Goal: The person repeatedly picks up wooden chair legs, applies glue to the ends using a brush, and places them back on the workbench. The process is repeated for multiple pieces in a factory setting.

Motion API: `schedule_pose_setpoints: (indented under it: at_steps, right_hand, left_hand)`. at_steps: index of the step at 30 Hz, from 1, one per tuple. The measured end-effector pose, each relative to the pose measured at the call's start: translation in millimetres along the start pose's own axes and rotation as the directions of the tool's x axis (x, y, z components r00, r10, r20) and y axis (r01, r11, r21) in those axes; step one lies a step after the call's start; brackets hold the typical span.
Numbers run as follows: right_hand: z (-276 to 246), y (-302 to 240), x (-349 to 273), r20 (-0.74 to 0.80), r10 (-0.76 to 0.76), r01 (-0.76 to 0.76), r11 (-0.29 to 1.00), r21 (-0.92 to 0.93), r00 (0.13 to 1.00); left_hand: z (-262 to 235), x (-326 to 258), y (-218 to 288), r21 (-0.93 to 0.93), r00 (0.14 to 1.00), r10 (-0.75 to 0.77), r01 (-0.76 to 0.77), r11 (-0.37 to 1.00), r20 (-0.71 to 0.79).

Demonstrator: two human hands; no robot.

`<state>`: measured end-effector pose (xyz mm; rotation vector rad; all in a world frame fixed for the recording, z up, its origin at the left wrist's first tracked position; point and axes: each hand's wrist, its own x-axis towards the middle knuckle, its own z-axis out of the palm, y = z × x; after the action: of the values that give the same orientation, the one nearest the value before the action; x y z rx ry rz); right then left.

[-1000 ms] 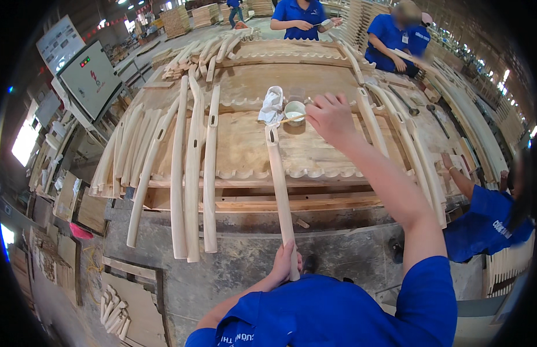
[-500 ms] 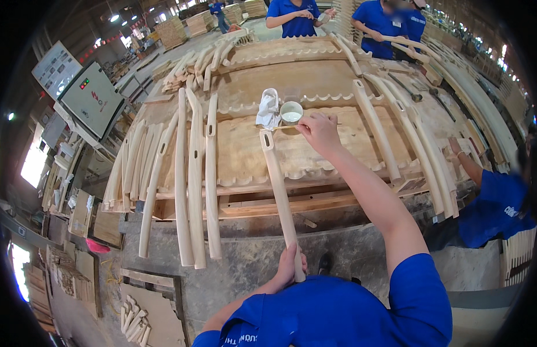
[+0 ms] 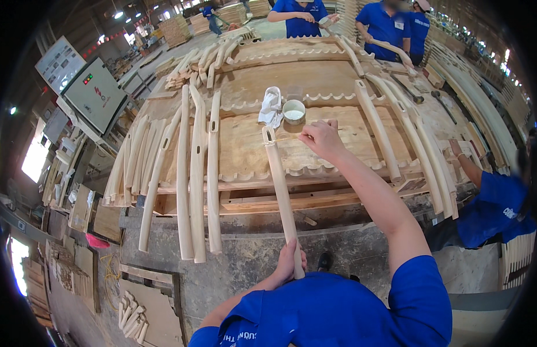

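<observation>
My left hand (image 3: 289, 261) is wrapped round the near end of a long pale wooden leg (image 3: 282, 196), which slants away from me with its far end over the workbench. An oval slot (image 3: 269, 136) is cut in that far end, and whitish wet stuff shows round it. My right hand (image 3: 322, 140) pinches a thin stick (image 3: 287, 138), its tip at the slot. Just beyond stands a round cup (image 3: 294, 112) with whitish liquid in it. Beside the cup, a crumpled white cloth (image 3: 271, 110) lies in a small white container.
Slotted wooden legs (image 3: 213, 173) lie to the left, others (image 3: 375, 133) to the right. Scalloped wooden strips (image 3: 326, 99) cross the bench (image 3: 245, 139). A mallet (image 3: 413, 95) lies at the far right. Co-workers in blue stand opposite; another's arm (image 3: 468, 162) reaches in from the right.
My right hand has shifted slightly nearer me, bringing the stick from beside the cup to the slot. Whitish stuff now shows round the slot. Across the bench, a co-worker's wooden piece has swung down.
</observation>
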<state>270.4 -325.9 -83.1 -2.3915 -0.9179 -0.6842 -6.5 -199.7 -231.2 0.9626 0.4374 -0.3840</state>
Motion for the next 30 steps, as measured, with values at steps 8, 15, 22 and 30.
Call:
schedule_pose_setpoints:
  at_steps: [8,15,22,30]
  right_hand:
    - [-21.1,6.1,-19.9,0.207,0.201,-0.259,0.914,0.313,0.957]
    - [-65.6,-4.4,-68.0,0.393,0.348,-0.502,0.323,0.802,0.851]
    - [-156.4,6.7,-168.9,0.316,0.537,-0.298,-0.123,0.947,0.782]
    - [-291.0,46.5,-306.9,0.088,0.809,-0.160,0.008,0.987,0.582]
  left_hand:
    - [-1.2,0.6,2.0,-0.036,1.000,0.024,-0.025,0.999,-0.015]
    - [7.1,-11.3,2.3,0.296,0.934,0.357,-0.341,0.892,0.001]
    - [92.3,10.1,41.1,0.525,0.768,0.542,-0.635,0.568,0.343]
    - [310.4,108.1,60.2,0.318,0.711,0.549,-0.694,0.645,0.438]
